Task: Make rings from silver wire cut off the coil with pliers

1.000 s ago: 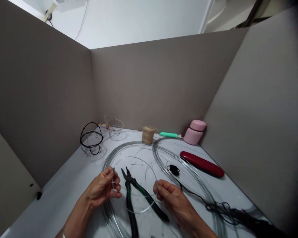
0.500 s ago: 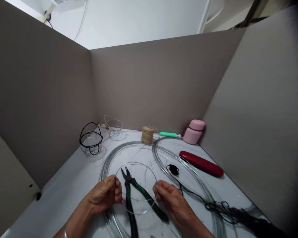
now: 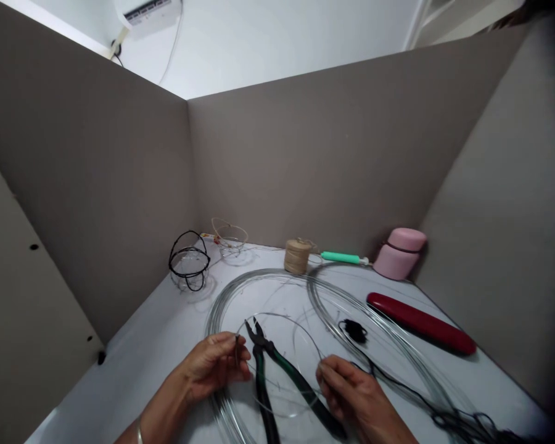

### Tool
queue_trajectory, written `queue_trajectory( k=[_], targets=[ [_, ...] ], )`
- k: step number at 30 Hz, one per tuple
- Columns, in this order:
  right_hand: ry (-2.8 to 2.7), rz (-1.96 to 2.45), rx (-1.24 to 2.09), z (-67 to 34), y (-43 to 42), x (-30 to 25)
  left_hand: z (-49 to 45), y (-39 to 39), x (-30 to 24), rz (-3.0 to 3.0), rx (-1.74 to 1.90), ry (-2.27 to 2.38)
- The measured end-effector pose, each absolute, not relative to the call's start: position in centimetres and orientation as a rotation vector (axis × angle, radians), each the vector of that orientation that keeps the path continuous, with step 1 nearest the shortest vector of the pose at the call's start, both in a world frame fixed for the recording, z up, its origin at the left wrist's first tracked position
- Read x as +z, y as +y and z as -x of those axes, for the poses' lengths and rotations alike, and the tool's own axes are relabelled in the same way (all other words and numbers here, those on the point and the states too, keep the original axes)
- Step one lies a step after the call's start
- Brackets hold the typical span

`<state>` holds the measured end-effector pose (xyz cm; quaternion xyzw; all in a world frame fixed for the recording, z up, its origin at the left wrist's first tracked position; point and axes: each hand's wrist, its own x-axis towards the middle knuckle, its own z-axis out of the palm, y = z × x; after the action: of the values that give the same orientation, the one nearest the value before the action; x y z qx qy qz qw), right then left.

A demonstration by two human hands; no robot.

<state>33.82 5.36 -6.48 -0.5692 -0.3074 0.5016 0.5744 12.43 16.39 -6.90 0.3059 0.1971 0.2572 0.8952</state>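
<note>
Between my two hands a thin wire ring [image 3: 287, 316] is held up over the table. My left hand [image 3: 217, 365] pinches its left side between thumb and fingers, where a short dark section shows. On the opposite side my right hand [image 3: 351, 391] grips the ring, fingers closed. Beneath the ring lie pliers [image 3: 300, 379] with green and black handles, jaws apart and pointing away from me. Around them on the white table spreads a large coil of silvery wire [image 3: 219, 308].
At the back left stand a black-wrapped wire frame [image 3: 189, 272] and a thinner wire frame [image 3: 230, 239]. Along the back are a twine spool [image 3: 296, 256], a green tube [image 3: 340, 257] and a pink flask [image 3: 399, 254]. To the right lie a red case [image 3: 420, 324] and black cord [image 3: 354, 331]. Grey panels [image 3: 324, 160] enclose the table.
The camera view has turned a little to the left, so everything sits further right in the picture. Both hands still hold the wire ring over the pliers.
</note>
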Motion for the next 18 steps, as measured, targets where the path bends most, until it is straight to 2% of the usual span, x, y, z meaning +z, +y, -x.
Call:
queue_trajectory(
  k=[18],
  targets=[
    [-0.67, 1.293, 1.144, -33.48, 5.32, -5.72, -12.53, 16.33, -6.83, -0.639, 0.591, 0.386]
  ],
)
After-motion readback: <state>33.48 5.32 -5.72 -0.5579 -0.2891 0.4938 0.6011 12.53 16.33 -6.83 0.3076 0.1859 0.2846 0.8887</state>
